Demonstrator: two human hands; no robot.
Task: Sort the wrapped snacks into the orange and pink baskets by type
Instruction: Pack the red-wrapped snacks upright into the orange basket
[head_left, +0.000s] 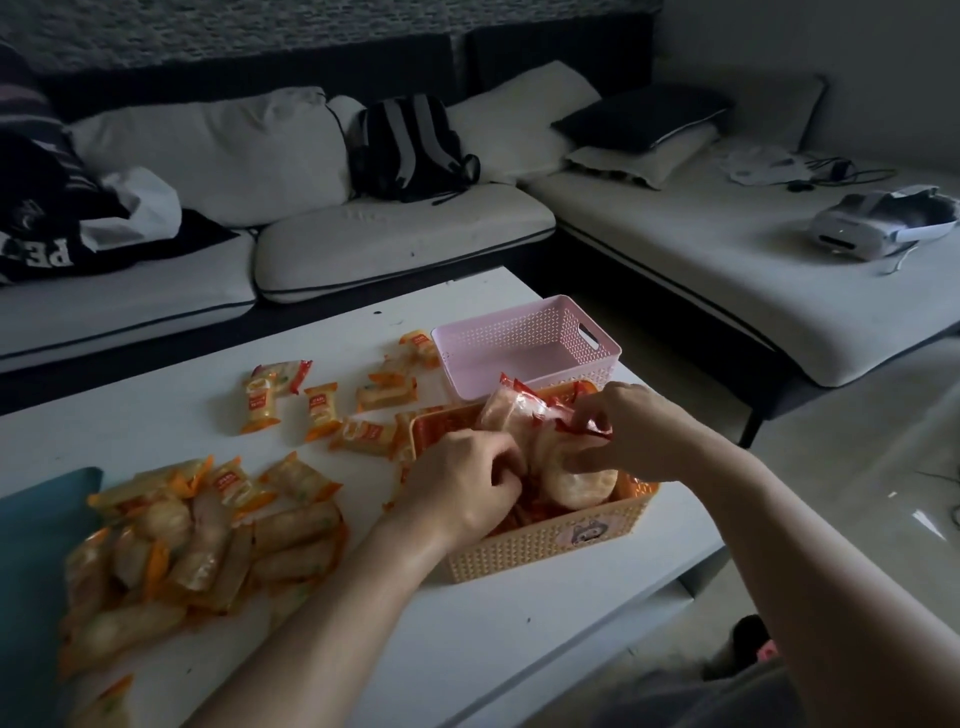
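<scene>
A: Near first. Left of our left hand (462, 483) there's the big pile of orange-wrapped snacks (202, 540) on the white table (467, 649), touching a teal thing (36, 571) at the edge. Untouched, so we read it as the unsorted stock, kept within reach.

B: And the hands?

A: Both are over the orange basket (550, 540), which sits right under our fingers. Left fingers (501, 470) are curled shut, pinching the wrapper end of a red-wrapped snack pack (519, 415). Right hand (639, 431) is closed on the other end, fingertips (587, 415) bunched on red foil. Round crackers show through the clear film just below them.

B: Why two hands on it?

A: Our guess: several packs are held together, or being settled onto the red ones already in the basket. We can't tell how many are in the grip. Held low over the basket, so the drop would be short.

B: So red goes in orange?

A: Looks that way. Only red wrappers visible inside it.

B: Further out?

A: Beyond the left fingers, loose orange-wrapped snacks (322, 410) are scattered on the table, apart from each other. Just past the right fingertips, the pink basket (530, 348) stands beside the orange one, seemingly nothing in it. We judge the orange type goes there, and that half isn't started.

B: Past that?

A: Sofa (395, 244) with a backpack (410, 145). Not task.
</scene>
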